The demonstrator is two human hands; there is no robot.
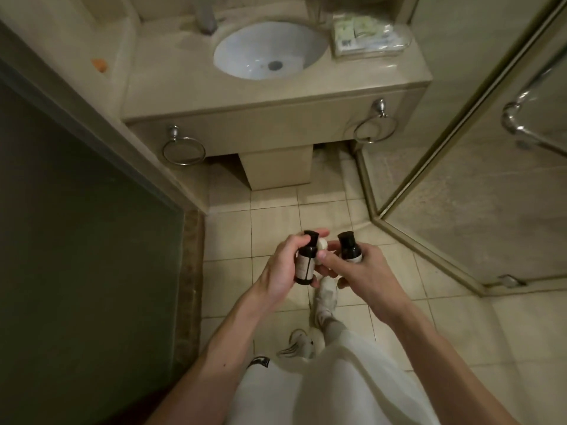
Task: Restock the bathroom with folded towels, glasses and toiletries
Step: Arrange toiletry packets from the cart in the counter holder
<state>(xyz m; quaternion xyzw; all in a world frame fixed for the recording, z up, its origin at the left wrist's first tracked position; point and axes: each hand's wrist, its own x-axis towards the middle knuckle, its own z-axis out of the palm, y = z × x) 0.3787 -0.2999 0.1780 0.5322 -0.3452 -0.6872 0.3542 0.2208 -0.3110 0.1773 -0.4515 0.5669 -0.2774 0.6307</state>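
1. Two small dark bottles in play, one per hand, both held up over the floor tiles [276, 216] in the near middle of the shot.
2. Left hand [282, 271]: fingers [291, 242] curled around the left bottle [305, 265], black cap pointing up and away.
3. Right hand [365, 271]: fingers [329, 259] wrapped round the right bottle [349, 250], same black cap.
4. There's one little white thing [322, 244] wedged between the two bottles. Can't tell what it is or which hand has it.
5. Far side: one tabletop [171, 87] with one round sink [245, 56] and one faucet [205, 16].
6. At its far right, one clear tray [368, 53] of wrapped packets [346, 32], too blurry to count.
7. Two towel rings on the front, left ring [173, 133] and right ring [380, 107].
8. Glass shower door on the right, with one handle [518, 118].
9. Two pale shoes [326, 297] below.
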